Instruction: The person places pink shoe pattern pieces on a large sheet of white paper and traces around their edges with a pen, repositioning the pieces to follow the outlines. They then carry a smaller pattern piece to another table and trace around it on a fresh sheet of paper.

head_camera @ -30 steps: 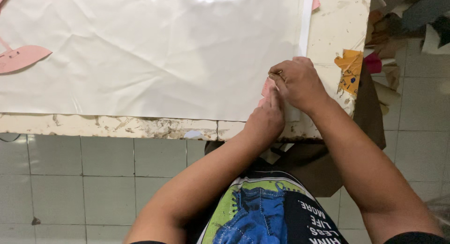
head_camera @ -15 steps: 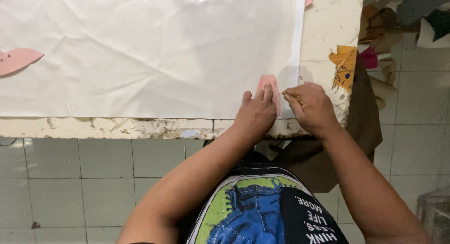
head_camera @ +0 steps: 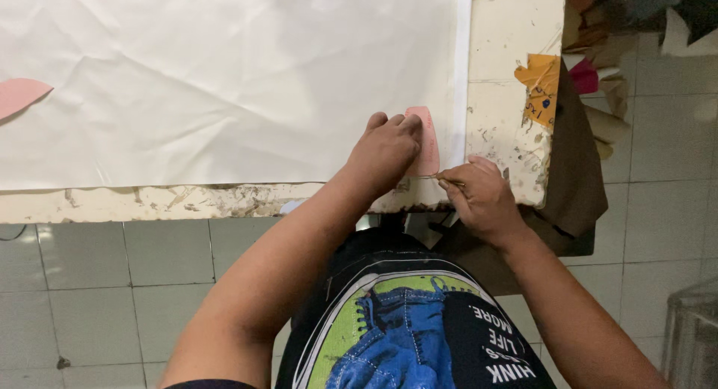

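A small pink shoe-shaped pattern piece (head_camera: 429, 135) lies on a large white sheet (head_camera: 224, 82) near the sheet's right edge. My left hand (head_camera: 385, 151) presses flat on this pink piece and holds it down. My right hand (head_camera: 479, 198) is closed on a thin metal tool (head_camera: 441, 179), whose tip touches the lower edge of the pink piece. Both hands work at the front right corner of the worn table (head_camera: 516, 135).
Another pink piece (head_camera: 19, 96) lies at the sheet's far left. An orange paper scrap (head_camera: 540, 86) sticks on the table's right part. Scraps of material (head_camera: 598, 52) pile beyond the table's right edge. A tiled floor (head_camera: 90, 284) lies below.
My hands have come apart. The left one has laid the pink piece flat on the sheet and presses it. The right one has dropped to the piece's lower edge with the tool.
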Tool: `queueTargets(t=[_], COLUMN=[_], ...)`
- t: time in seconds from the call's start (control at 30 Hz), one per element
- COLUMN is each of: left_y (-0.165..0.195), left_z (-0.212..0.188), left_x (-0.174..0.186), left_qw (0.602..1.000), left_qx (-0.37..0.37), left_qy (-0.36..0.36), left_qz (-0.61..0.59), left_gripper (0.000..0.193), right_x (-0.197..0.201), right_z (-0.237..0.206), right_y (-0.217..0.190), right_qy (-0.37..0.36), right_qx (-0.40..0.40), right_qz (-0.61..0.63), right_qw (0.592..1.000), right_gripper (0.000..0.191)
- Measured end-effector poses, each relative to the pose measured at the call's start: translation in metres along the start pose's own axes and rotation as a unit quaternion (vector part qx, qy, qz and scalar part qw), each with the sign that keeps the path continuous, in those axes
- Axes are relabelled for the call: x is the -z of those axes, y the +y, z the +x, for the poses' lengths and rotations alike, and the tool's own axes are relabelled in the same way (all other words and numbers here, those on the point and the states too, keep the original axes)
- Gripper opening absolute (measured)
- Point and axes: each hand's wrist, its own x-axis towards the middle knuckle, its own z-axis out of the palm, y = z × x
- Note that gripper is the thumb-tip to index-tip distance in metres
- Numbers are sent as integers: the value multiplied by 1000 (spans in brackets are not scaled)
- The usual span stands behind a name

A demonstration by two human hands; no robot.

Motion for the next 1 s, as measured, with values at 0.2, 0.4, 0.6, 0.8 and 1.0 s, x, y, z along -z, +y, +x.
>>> queueTargets(t=[0.2,0.4,0.6,0.8,1.0], left_y=[-7,-7,-9,-4,-6], left_z=[2,-4,-14,-33,-36], left_x=[0,3,-5,-17,-18], left_qw=[999,999,994,991,984], left_qx=[-12,11,3,44,76], left_qy=[38,-6,77,125,148], left_qz=[-23,-41,-71,-33,-63], left_gripper=[13,15,21,29,33], right_x=[-19,-30,-28,-23,-26], right_z=[12,22,20,28,44], right_y=[-17,-27,-17,1,1], right_qy=[-5,11,55,49,45], right_qx=[29,52,-47,-360,-437], right_qz=[29,40,46,256,290], right_qw=[999,998,996,896,850], right_gripper=[11,12,7,27,34])
